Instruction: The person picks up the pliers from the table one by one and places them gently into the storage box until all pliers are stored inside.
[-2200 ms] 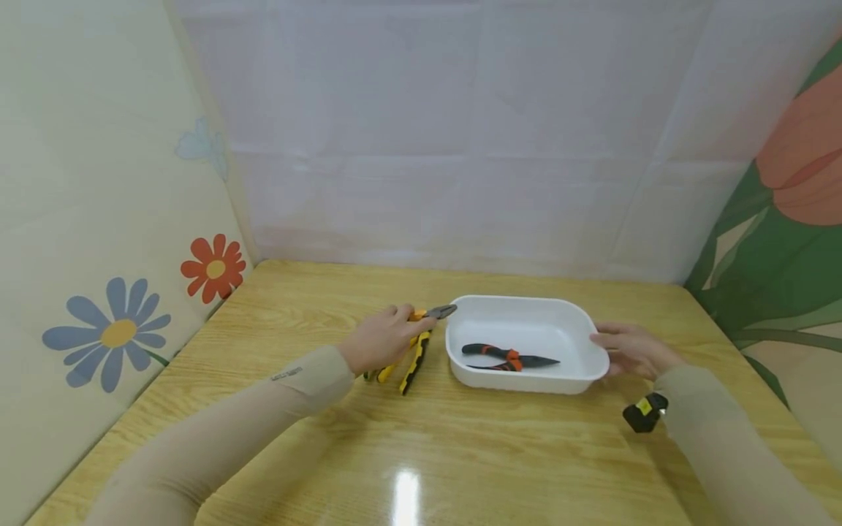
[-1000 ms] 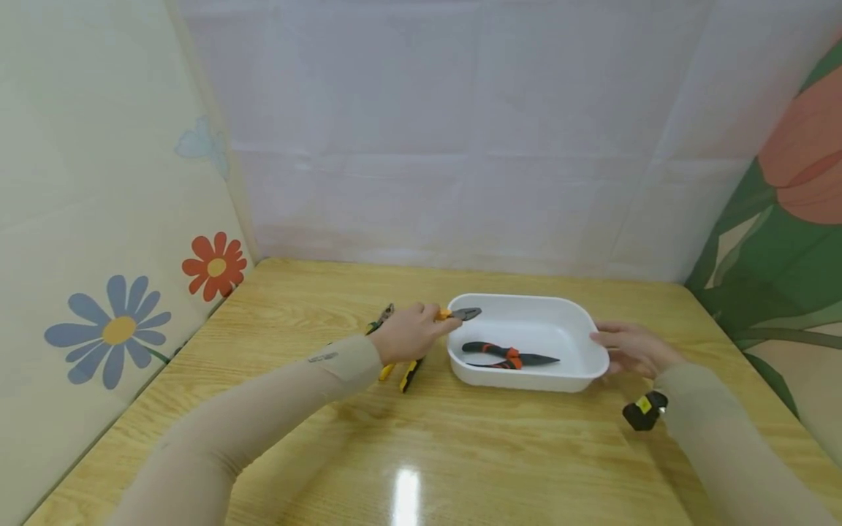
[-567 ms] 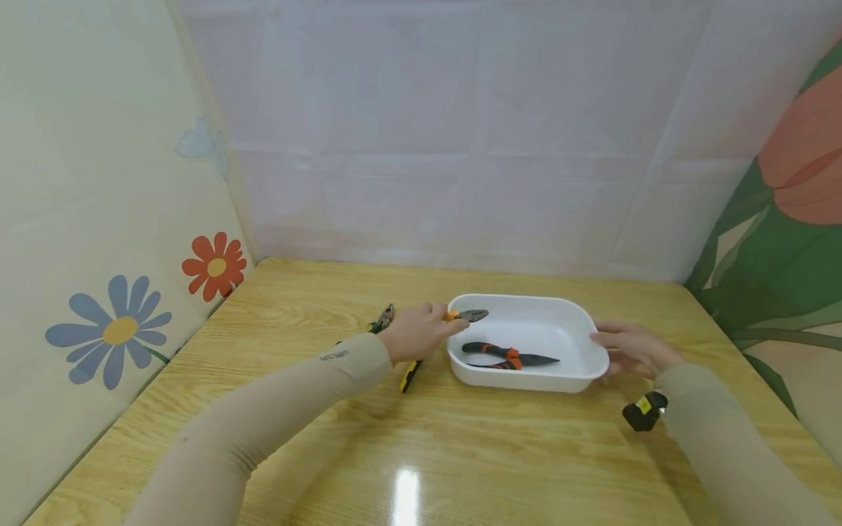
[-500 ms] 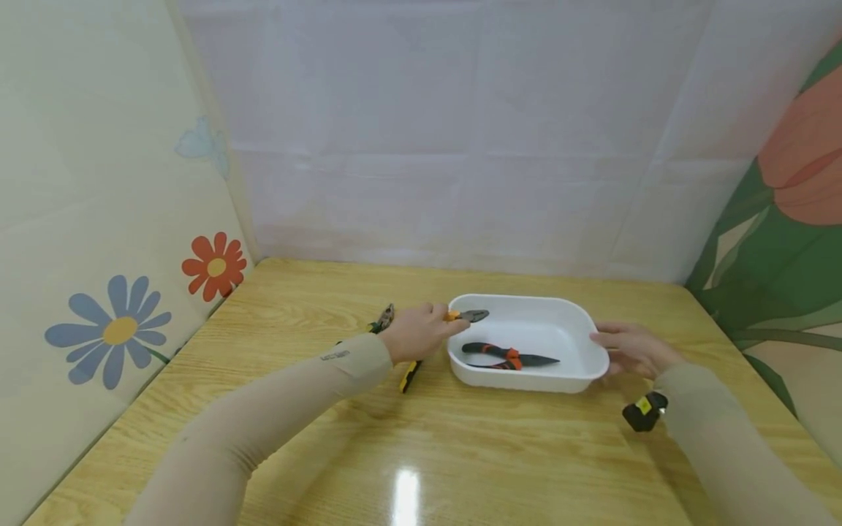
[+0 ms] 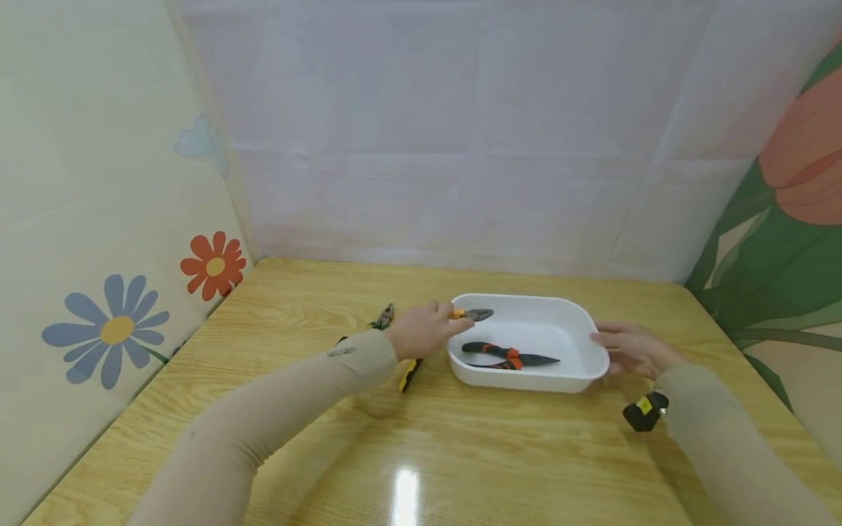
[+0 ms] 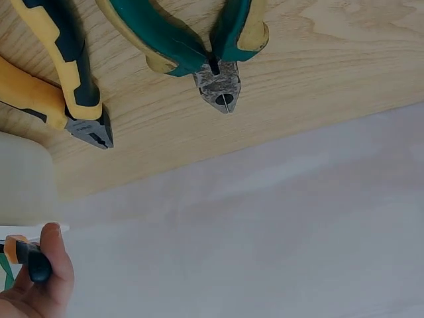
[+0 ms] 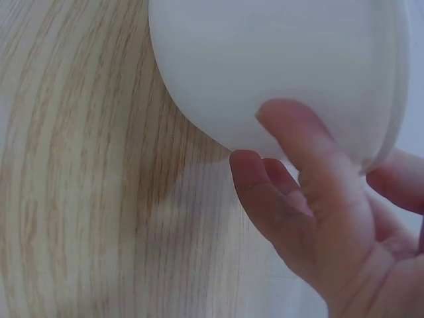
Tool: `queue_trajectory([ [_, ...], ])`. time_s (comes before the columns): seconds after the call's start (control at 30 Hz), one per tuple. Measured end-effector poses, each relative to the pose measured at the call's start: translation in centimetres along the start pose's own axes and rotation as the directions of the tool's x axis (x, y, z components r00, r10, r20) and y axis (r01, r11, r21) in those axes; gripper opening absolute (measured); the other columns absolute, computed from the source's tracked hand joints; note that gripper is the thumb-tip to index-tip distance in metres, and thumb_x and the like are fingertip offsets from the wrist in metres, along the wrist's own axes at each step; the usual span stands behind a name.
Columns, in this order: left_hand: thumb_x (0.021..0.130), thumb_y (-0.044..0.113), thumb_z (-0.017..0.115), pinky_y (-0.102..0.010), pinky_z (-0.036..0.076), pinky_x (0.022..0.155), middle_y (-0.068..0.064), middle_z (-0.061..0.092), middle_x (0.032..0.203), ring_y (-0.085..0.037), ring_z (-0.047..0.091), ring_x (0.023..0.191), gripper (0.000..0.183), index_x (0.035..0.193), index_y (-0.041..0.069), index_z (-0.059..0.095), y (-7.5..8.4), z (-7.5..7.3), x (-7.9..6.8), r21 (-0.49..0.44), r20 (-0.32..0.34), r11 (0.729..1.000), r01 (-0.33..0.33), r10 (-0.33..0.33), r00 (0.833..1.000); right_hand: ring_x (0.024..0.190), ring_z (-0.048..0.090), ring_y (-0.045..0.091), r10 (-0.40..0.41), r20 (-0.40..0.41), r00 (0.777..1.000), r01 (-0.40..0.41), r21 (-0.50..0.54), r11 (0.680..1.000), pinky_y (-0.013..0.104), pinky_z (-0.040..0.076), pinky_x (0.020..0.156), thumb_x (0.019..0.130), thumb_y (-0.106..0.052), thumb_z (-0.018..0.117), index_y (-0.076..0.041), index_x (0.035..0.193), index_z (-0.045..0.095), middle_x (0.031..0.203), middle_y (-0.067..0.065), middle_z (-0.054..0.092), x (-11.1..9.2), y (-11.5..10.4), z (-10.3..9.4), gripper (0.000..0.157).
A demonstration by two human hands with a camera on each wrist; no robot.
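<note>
My left hand (image 5: 421, 332) pinches a pair of pliers (image 5: 480, 315) with orange-and-dark handles, its grey head pointing right over the left end of a white plastic bin (image 5: 555, 382). In the left wrist view the thumb of that hand lies along the dark handle end (image 6: 38, 264). My right hand (image 5: 634, 349) holds the bin's right end, thumb at the rim and fingers against the outer wall (image 7: 278, 59). Inside the bin lie long-nose pliers (image 5: 513, 356) with black-and-red handles.
Left of the bin on the wooden table lie green-handled cutters (image 6: 218, 86) and yellow-and-black-handled pliers (image 6: 79, 99), partly hidden by my left arm in the head view. A black-and-yellow tape measure (image 5: 643, 413) sits beside my right sleeve. A white sheet (image 5: 421, 146) hangs behind the table.
My left hand has carried the orange-handled pliers rightward, from left of the bin to over its left rim, slowing lately. The right hand and bin have stayed nearly still.
</note>
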State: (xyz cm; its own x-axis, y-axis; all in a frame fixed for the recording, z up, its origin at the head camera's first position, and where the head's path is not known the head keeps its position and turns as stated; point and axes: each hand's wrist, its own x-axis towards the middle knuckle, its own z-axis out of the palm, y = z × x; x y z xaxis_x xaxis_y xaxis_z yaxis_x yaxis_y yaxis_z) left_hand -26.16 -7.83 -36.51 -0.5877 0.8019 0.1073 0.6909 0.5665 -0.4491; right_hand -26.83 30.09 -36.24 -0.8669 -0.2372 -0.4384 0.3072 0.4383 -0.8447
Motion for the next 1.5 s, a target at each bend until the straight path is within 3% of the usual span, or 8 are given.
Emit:
queue_trajectory([
  [0.27, 0.103, 0.004, 0.051, -0.024, 0.052, 0.054, -0.015, 0.061, 0.121, -0.024, 0.066, 0.087, 0.047, 0.147, 0.022, 0.049, -0.4, -0.2, 0.2, -0.025, -0.003, 1.0, -0.016, 0.016, 1.0, 0.099, 0.063, 0.017, 0.001, 0.002, 1.0, -0.001, 0.007, 1.0, 0.035, 0.059, 0.083, 0.108, -0.019, 0.04, 0.013, 0.154, 0.004, 0.155, 0.042, 0.014, 0.1, 0.1, -0.1, 0.066],
  [0.6, 0.102, 0.009, 0.055, -0.023, 0.048, 0.052, -0.014, 0.06, 0.123, -0.022, 0.064, 0.085, 0.048, 0.148, 0.022, 0.049, -0.5, -0.8, 0.7, -0.047, -0.011, 0.999, -0.026, 0.026, 1.0, 0.104, 0.063, 0.022, 0.006, 0.005, 1.0, -0.006, -0.01, 1.0, 0.036, 0.059, 0.085, 0.109, -0.02, 0.04, 0.012, 0.154, 0.004, 0.155, 0.041, 0.013, 0.0, -0.1, -0.2, 0.066],
  [0.77, 0.103, 0.009, 0.051, -0.022, 0.048, 0.056, -0.013, 0.06, 0.125, -0.02, 0.063, 0.084, 0.048, 0.149, 0.023, 0.048, -0.3, -1.0, 1.2, -0.014, 0.005, 0.999, -0.039, 0.04, 0.999, 0.105, 0.063, 0.022, 0.017, -0.003, 1.0, -0.017, -0.003, 1.0, 0.036, 0.059, 0.085, 0.109, -0.02, 0.04, 0.012, 0.154, 0.004, 0.156, 0.041, 0.013, -0.1, -0.2, -0.1, 0.066],
  [1.0, 0.105, 0.007, 0.045, -0.023, 0.048, 0.056, -0.013, 0.058, 0.125, -0.021, 0.063, 0.086, 0.048, 0.15, 0.023, 0.048, -0.2, -1.2, 2.2, -0.047, 0.027, 0.998, -0.042, 0.043, 0.999, 0.099, 0.064, 0.018, 0.021, -0.016, 1.0, -0.021, 0.011, 1.0, 0.035, 0.059, 0.083, 0.108, -0.02, 0.042, 0.011, 0.155, 0.006, 0.156, 0.04, 0.014, -0.3, -0.3, 0.0, 0.066],
  [1.2, 0.105, 0.009, 0.045, -0.026, 0.053, 0.063, -0.014, 0.058, 0.128, -0.022, 0.065, 0.091, 0.047, 0.15, 0.023, 0.048, -0.1, -1.2, 3.0, -0.037, 0.038, 0.997, -0.062, 0.063, 0.997, 0.1, 0.064, 0.019, 0.03, -0.02, 0.999, -0.03, 0.003, 1.0, 0.035, 0.059, 0.084, 0.108, -0.022, 0.042, 0.01, 0.155, 0.007, 0.157, 0.039, 0.015, -0.2, -0.3, -0.1, 0.067],
  [1.5, 0.108, 0.011, 0.038, -0.026, 0.053, 0.069, -0.012, 0.055, 0.135, -0.02, 0.062, 0.098, 0.051, 0.155, 0.029, 0.041, 0.0, -1.0, 4.6, -0.01, 0.141, 0.997, -0.081, 0.081, 0.987, 0.095, 0.065, 0.016, 0.032, -0.029, 0.999, -0.032, 0.004, 0.999, 0.034, 0.059, 0.081, 0.108, -0.02, 0.042, 0.01, 0.155, 0.008, 0.155, 0.04, 0.018, -0.5, -0.3, 0.1, 0.066],
])
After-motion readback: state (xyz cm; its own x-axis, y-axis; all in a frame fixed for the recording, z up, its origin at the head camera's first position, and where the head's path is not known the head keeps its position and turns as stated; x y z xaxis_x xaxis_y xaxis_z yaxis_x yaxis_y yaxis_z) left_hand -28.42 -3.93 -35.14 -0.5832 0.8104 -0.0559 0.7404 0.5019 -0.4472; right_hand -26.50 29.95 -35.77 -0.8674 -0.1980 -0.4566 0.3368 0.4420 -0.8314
